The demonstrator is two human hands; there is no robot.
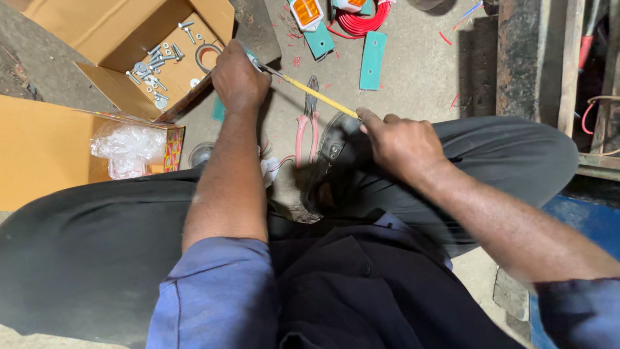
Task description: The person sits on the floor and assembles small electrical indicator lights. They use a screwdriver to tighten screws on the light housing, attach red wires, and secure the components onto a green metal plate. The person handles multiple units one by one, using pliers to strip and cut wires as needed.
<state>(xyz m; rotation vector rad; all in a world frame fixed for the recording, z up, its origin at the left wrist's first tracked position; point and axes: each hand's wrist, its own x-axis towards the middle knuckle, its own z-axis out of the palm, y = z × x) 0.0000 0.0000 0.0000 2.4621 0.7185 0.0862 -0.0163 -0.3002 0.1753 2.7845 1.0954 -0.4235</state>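
a rough grey concrete floor carries everything, dusty and strewn with red wire scraps. a person sits on it in dark trousers. at the floor's far left corner an open cardboard box holds loose bolts and washers; a flat carton lies at the left edge. red wire coil sits at the far edge, green plates beside it. pink pliers lie mid-floor. left hand is closed around one end of a yellow wire; right hand pinches the other end, stretched taut above the pliers.
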